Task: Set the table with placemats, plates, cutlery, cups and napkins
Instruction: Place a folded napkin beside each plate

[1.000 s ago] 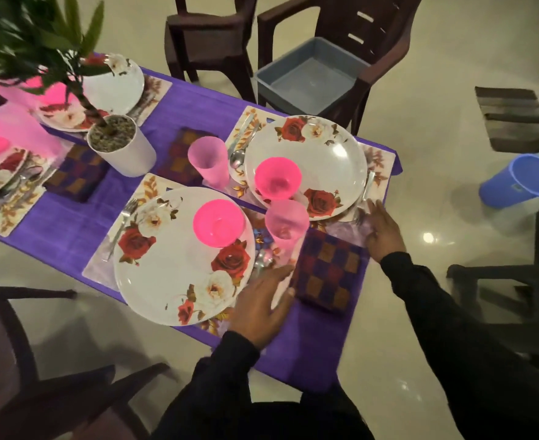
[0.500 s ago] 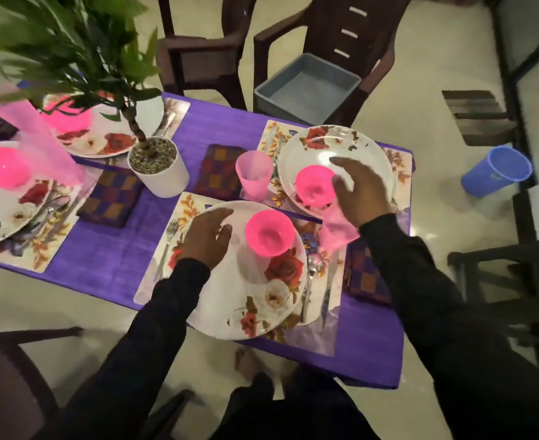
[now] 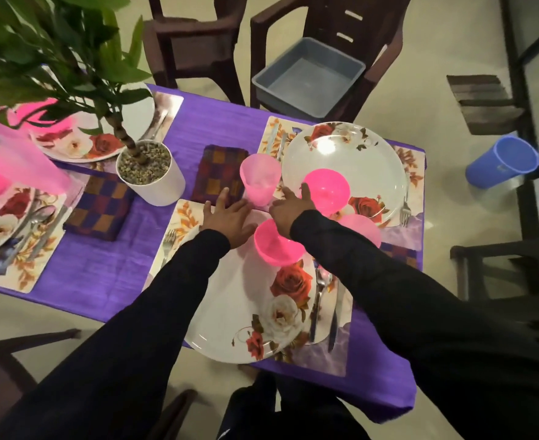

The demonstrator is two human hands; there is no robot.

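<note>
Both hands reach flat-fingered and empty toward frame centre: the left hand [image 3: 226, 217] over the near plate's [image 3: 230, 312] top rim, the right hand [image 3: 288, 206] just right. The pale pink cup [image 3: 258, 181] stands upright between their fingertips, roughly equidistant from both.

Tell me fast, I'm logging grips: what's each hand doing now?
Left hand: open, fingers spread, holding nothing.
Right hand: open, fingers extended, holding nothing.
</note>
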